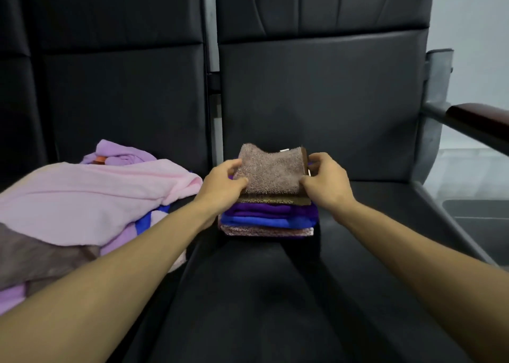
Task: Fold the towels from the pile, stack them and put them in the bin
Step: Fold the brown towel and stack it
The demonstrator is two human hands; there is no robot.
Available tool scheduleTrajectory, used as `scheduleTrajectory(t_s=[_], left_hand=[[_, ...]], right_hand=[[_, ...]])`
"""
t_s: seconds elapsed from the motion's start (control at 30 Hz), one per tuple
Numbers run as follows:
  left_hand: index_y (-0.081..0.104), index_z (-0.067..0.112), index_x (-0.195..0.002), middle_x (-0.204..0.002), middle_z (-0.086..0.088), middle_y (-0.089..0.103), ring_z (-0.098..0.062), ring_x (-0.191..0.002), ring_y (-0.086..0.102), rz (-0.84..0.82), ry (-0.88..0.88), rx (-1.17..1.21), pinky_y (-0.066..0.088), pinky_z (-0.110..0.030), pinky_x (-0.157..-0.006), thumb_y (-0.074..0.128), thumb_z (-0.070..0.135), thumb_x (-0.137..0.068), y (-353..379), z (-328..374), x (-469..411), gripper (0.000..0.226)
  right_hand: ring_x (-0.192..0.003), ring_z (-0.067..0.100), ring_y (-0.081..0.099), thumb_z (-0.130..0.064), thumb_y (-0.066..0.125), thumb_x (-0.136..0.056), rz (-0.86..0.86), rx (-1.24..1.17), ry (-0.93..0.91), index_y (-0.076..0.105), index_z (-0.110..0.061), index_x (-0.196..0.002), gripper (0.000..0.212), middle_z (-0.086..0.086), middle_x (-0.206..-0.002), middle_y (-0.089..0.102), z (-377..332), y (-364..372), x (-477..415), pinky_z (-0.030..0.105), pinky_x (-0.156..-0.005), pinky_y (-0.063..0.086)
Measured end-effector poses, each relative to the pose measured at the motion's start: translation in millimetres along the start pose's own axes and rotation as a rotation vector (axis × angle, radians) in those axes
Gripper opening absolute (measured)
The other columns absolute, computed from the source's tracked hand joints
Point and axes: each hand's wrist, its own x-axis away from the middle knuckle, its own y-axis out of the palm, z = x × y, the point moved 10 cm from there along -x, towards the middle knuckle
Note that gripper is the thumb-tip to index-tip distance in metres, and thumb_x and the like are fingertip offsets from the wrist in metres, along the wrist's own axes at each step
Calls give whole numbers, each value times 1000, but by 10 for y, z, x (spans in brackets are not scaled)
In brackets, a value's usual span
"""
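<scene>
A stack of folded towels (pixel 268 219) sits on the black seat, with purple, blue and brownish layers. On top lies a folded brown towel (pixel 271 171). My left hand (pixel 220 186) pinches its left edge and my right hand (pixel 326 182) pinches its right edge. To the left, a loose pile of towels (pixel 91 197) in pink, lilac, blue and brown spreads over the neighbouring seat. No bin can be made out for certain.
Black padded seat backs (pixel 316 95) rise behind the stack. A dark wooden armrest (pixel 479 123) on a metal frame stands at the right. A grey flat surface (pixel 479 219) lies below it at the right edge.
</scene>
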Motion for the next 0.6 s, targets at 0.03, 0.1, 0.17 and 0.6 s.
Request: scheduleTrajectory(t_s=[0.03,0.1,0.17,0.6], left_hand=[[49,20,-138,-129,0,56,-18,-117,56,-5,-18,13,48,-36,-99,59,13,-93,-83,17,102,47],[53,18,-133,-120,-1,59,-18,-111,57,-16,-36,17,51,-36,-95,57,10,-94,-237,20,288,41],[57,15,-128,-109,-3,62,-19,-101,60,1,-68,50,52,-35,-90,55,6,-93,-396,7,536,36],[64,17,-89,-77,-10,69,-15,-61,62,329,-206,64,53,-27,-62,48,-8,-85,-2163,-693,1851,30]], right_hand=[[-113,22,49,-8,59,-85,45,77,-57,52,-13,-127,43,5,-121,54,-127,-87,101,32,-92,44],[-117,23,42,-6,55,-86,67,132,-137,53,-13,-127,41,7,-124,48,-333,-126,287,33,-96,42],[-116,23,45,-4,54,-86,-15,138,-187,55,-14,-122,37,6,-123,49,-509,-41,473,31,-94,43],[-75,9,61,-17,65,-88,-565,71,-207,63,-17,-109,21,-6,-85,64,-1488,1393,1804,20,-65,45]])
